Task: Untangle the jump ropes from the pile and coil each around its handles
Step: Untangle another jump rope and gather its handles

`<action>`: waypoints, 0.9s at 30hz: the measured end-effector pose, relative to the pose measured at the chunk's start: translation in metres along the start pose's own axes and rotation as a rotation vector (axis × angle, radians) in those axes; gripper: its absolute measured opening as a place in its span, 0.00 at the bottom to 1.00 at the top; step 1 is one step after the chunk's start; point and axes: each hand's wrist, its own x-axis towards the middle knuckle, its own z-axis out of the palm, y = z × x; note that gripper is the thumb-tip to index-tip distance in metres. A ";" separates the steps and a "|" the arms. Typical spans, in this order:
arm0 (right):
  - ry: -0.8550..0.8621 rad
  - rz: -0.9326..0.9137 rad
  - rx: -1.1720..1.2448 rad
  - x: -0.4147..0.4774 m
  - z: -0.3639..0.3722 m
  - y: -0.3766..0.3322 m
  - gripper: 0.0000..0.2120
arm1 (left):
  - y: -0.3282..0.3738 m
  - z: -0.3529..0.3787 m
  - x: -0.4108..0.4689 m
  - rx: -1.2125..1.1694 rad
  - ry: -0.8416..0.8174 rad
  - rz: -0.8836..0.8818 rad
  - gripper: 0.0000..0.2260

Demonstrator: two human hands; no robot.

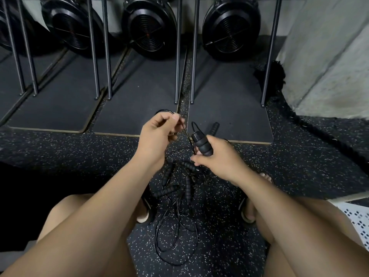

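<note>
Seated person, view down past bare knees. The left hand (157,136) is raised, thumb & forefinger pinching a thin black cord (186,134), other fingers loosely curled. Just beside it, to the right & a bit nearer the body, the right hand (219,158) wraps its fingers round a ribbed black handle (201,144). The handle's long axis tilts up & away from the person, cap end toward the left hand, w/ a short loop of cord leaving the cap. The pinched cord runs straight & diagonally from the left fingertips down to the right hand.

My guess: the left hand is better placed to lead the line round the handle.

Below both hands, between the feet on the speckled floor (299,156), lies the pile (179,182): several more ribbed handles & crossed cords, w/ loose loops (175,236) trailing toward the body. A spare handle (214,127) rests on a mat (239,108) just beyond the right hand.
</note>
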 end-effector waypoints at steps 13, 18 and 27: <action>0.051 -0.097 0.762 -0.026 -0.053 -0.034 0.11 | -0.027 0.022 -0.024 0.498 -0.472 -0.275 0.16; 0.144 -0.070 0.982 -0.022 -0.065 -0.032 0.13 | -0.061 0.025 -0.031 0.887 -0.570 0.075 0.05; 0.235 0.113 0.857 -0.008 -0.063 -0.018 0.16 | -0.047 0.026 -0.028 0.864 -0.460 0.159 0.08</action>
